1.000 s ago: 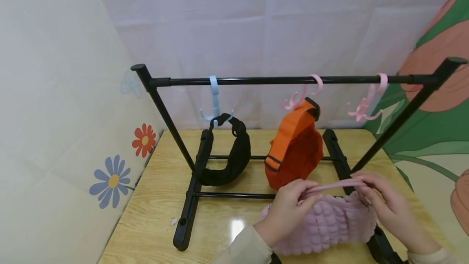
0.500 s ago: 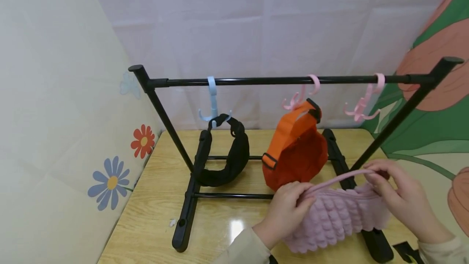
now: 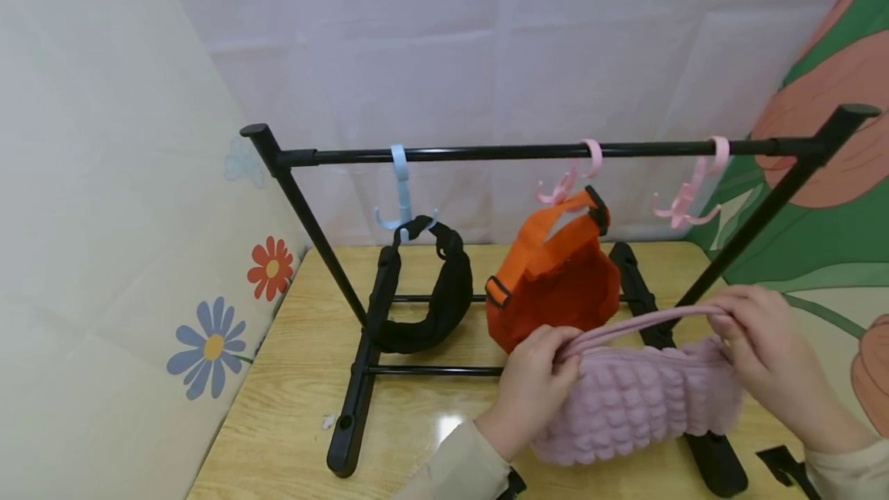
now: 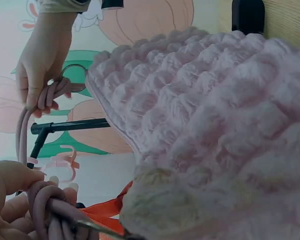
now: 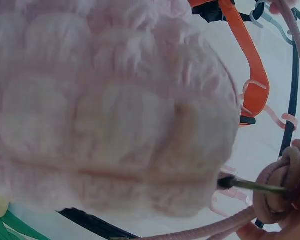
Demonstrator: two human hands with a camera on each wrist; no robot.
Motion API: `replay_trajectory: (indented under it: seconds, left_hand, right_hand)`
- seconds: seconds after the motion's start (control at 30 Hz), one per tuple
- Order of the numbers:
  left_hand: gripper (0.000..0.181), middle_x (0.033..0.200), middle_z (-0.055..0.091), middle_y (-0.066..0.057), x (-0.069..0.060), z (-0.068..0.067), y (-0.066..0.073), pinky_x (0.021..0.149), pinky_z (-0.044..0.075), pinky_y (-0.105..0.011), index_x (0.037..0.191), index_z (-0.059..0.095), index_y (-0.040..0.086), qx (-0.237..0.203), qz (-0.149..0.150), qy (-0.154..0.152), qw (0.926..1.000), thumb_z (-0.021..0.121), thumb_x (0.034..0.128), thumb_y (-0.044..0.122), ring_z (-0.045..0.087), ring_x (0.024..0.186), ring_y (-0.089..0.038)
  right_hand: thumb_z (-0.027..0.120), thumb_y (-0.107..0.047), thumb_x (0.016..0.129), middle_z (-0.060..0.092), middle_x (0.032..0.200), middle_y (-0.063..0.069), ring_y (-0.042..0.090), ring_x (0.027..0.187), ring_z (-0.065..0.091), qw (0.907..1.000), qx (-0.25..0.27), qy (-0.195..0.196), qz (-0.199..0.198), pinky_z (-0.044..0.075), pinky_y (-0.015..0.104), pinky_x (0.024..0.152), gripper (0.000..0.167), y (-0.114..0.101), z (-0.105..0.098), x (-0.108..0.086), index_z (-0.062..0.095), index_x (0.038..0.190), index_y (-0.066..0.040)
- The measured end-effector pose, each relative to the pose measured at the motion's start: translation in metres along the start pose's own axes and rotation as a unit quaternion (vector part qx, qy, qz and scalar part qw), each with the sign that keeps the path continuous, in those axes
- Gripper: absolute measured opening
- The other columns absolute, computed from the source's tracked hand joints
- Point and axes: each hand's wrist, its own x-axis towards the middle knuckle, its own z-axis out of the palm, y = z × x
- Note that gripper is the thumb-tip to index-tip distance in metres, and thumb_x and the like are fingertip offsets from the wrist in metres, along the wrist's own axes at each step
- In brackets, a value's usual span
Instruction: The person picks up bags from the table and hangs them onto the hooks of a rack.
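Observation:
A puffy, quilted pink bag (image 3: 639, 400) hangs between my two hands at the front right of the table in the head view. My left hand (image 3: 538, 388) grips the knotted left end of its cord strap (image 3: 646, 320). With the fingers curled, my right hand (image 3: 771, 365) holds the right end of the strap, level with the rack's right leg. The left wrist view shows a knot (image 4: 52, 205) in the left fingers and a metal ring (image 4: 75, 75) by the right hand. In the right wrist view the bag (image 5: 115, 110) fills most of the picture.
A black rack (image 3: 486, 153) stands on the wooden table (image 3: 292, 407). From its bar hang a blue hook (image 3: 401, 191) with a black bag (image 3: 444, 307), a pink hook (image 3: 559, 184) with an orange bag (image 3: 556, 276), and a bare pink hook (image 3: 687, 195) at right.
Both hands have lifted a little with the pink bag; the right hand has also moved right, drawing the strap out longer. The orange bag has swung and turned slightly to the left.

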Motion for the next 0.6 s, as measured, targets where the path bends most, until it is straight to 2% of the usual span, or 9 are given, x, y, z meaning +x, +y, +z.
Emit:
replay_trajectory:
  seconds: [0.13,0.2,0.3,0.4,0.6]
  left_hand:
    - [0.017,0.084,0.064,0.005,0.001,0.001,0.000,0.069,0.042,-0.007,0.103,0.071,0.009,0.031,0.004,-0.004,0.9995,0.071,0.0860,0.008,0.055,0.074,-0.001]
    - [0.016,0.086,0.065,0.005,0.003,0.001,0.000,0.071,0.042,-0.008,0.104,0.072,0.009,0.025,0.004,-0.010,0.9996,0.071,0.0877,0.010,0.056,0.077,-0.001]
    - [0.016,0.090,0.066,0.004,0.007,0.001,0.001,0.074,0.043,-0.009,0.106,0.071,0.008,-0.005,0.006,-0.013,0.9999,0.070,0.0902,0.012,0.058,0.081,-0.001]
    - [0.018,0.093,0.067,0.001,0.011,0.001,0.001,0.079,0.043,-0.010,0.108,0.071,0.006,-0.039,0.011,-0.014,0.9991,0.069,0.0915,0.013,0.059,0.085,-0.003]
    - [0.020,0.096,0.068,-0.004,0.017,0.001,0.002,0.078,0.044,-0.008,0.109,0.070,0.002,-0.096,0.005,-0.021,0.9952,0.068,0.0912,0.011,0.060,0.086,-0.004]
  right_hand:
    - [0.039,-0.040,0.103,0.056,0.094,0.010,0.006,0.100,0.042,0.9995,-0.023,0.018,-0.012,0.025,0.018,0.091,0.058,-0.001,-0.002,0.003,0.062,0.088,0.011]
    - [0.039,-0.041,0.103,0.056,0.092,0.014,0.006,0.100,0.042,0.9992,-0.029,0.026,-0.012,0.025,0.018,0.092,0.061,0.000,-0.002,0.005,0.062,0.089,0.013]
    - [0.041,-0.038,0.103,0.055,0.100,-0.006,-0.001,0.104,0.040,0.9991,-0.023,0.037,-0.002,0.025,0.016,0.092,0.059,0.002,-0.004,0.008,0.060,0.089,0.016]
    - [0.043,-0.032,0.104,0.042,0.114,-0.024,-0.009,0.107,0.035,0.9990,-0.014,0.041,0.015,0.024,0.014,0.088,0.053,0.003,-0.006,0.010,0.060,0.090,0.017]
    - [0.046,-0.023,0.104,0.038,0.116,-0.029,-0.011,0.106,0.034,0.9977,-0.031,0.044,0.041,0.024,0.011,0.085,0.045,0.004,-0.008,0.015,0.060,0.095,0.019]
